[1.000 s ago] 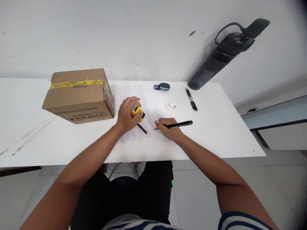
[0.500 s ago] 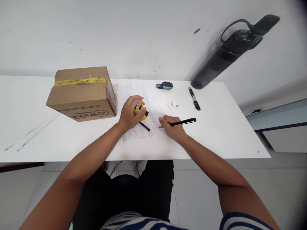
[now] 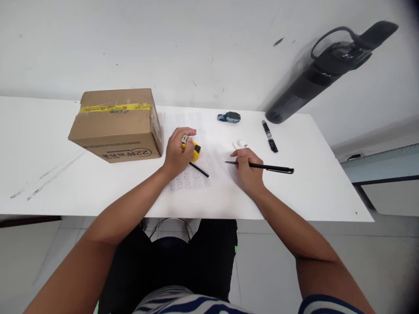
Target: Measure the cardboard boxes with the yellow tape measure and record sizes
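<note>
My left hand (image 3: pixel 177 152) is closed around a yellow and black tape measure (image 3: pixel 196 152) over a printed sheet of paper (image 3: pixel 190 182). A thin black stick-like piece, maybe a pen cap (image 3: pixel 199 169), lies on the sheet just below that hand. In my right hand (image 3: pixel 250 172) is a black pen (image 3: pixel 273 167), gripped between thumb and fingers, its tip pointing left toward the sheet. The tip seems to be off the paper's printed part; whether it touches anything I cannot tell. A small white object (image 3: pixel 241 143) lies just beyond my right fingers, partly hidden.
A taped cardboard box (image 3: pixel 114 126) stands on the white table (image 3: pixel 294 196) to the left. Toward the wall are a small blue toy-like object (image 3: pixel 229 117) and a black marker (image 3: pixel 269 137). A tall dark bottle (image 3: pixel 301 89) stands at the back right.
My right hand has moved right and slightly up, away from the sheet, and the pen lies flatter with its tip lifted. My left hand still holds the tape measure, turned slightly. The view shifted a little.
</note>
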Motion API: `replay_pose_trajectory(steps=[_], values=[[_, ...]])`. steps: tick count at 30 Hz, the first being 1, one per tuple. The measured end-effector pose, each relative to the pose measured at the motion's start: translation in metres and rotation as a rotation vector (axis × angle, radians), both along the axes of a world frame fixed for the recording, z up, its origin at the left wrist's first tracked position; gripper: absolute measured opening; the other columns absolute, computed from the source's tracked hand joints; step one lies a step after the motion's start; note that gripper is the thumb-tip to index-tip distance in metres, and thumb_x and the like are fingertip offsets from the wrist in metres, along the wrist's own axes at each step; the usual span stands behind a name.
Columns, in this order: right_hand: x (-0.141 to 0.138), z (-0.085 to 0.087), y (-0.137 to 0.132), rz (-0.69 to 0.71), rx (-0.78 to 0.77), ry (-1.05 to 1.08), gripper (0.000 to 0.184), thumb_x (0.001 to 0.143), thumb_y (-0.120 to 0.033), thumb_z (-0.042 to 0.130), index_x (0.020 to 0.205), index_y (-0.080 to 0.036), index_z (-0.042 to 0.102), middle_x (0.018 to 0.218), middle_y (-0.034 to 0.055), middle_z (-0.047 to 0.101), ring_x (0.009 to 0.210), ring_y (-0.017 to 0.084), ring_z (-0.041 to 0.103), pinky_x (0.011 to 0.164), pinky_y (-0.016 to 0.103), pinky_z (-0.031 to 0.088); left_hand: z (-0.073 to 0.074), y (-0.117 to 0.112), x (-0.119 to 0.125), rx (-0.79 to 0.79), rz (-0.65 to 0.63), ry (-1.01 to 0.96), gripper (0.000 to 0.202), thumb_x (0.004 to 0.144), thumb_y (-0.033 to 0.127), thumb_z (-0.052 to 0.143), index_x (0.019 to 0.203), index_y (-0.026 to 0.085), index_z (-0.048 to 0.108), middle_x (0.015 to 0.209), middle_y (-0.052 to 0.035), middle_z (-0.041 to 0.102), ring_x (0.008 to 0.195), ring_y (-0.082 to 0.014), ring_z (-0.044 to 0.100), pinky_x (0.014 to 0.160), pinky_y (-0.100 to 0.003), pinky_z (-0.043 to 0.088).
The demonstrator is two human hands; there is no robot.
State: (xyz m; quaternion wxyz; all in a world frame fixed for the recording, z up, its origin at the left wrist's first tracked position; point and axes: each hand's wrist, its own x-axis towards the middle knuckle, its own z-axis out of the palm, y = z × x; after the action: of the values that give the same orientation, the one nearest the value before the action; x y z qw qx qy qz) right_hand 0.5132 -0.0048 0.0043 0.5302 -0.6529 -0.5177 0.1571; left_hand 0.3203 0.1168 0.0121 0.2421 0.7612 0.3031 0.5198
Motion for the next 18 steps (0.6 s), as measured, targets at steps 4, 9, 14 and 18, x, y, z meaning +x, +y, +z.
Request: replay_pose_trajectory(steps=[4,9,14,18], values=[[0.006,-0.007,0.007,-0.118,-0.004,-0.069,0.050,0.095,-0.062,0.043,0.076,-0.021,0.066,0.063,0.0002,0.058,0.062,0.017,0.056,0.060,0.030,0.045,-0.001,-0.002,0.000,-0.027,0.010,-0.034,0.017,0.088,0.012,0.047,0.096,0.021,0.059,0.105,-0.0059,0.068,0.104,-0.0186,0.064,0.097,-0.039,0.049],[0.003,-0.010,0.026,-0.095,-0.004,-0.250,0.041,0.091,-0.057,0.051,0.096,-0.019,0.068,0.088,0.0055,0.071,0.080,0.021,0.064,0.077,0.033,0.050,0.000,-0.003,-0.003,-0.105,0.023,-0.066,0.014,0.087,0.014,0.046,0.090,0.021,0.058,0.098,-0.0055,0.067,0.098,-0.0197,0.064,0.093,-0.039,0.049],[-0.010,-0.007,0.039,-0.203,-0.256,-0.597,0.041,0.097,-0.026,0.043,0.133,-0.013,0.057,0.117,0.0170,0.069,0.107,0.029,0.061,0.093,0.043,0.043,0.004,-0.005,-0.006,-0.255,0.065,-0.124,0.014,0.088,0.018,0.046,0.090,0.021,0.059,0.099,-0.0056,0.066,0.099,-0.0192,0.063,0.093,-0.035,0.048],[-0.020,0.001,0.040,-0.157,-0.398,-0.775,0.051,0.092,-0.006,0.038,0.137,-0.017,0.058,0.130,0.0182,0.064,0.121,0.030,0.054,0.104,0.046,0.034,0.005,-0.007,-0.008,-0.422,0.147,-0.158,0.016,0.090,0.024,0.045,0.096,0.020,0.060,0.106,-0.0070,0.067,0.103,-0.0197,0.063,0.093,-0.034,0.048]])
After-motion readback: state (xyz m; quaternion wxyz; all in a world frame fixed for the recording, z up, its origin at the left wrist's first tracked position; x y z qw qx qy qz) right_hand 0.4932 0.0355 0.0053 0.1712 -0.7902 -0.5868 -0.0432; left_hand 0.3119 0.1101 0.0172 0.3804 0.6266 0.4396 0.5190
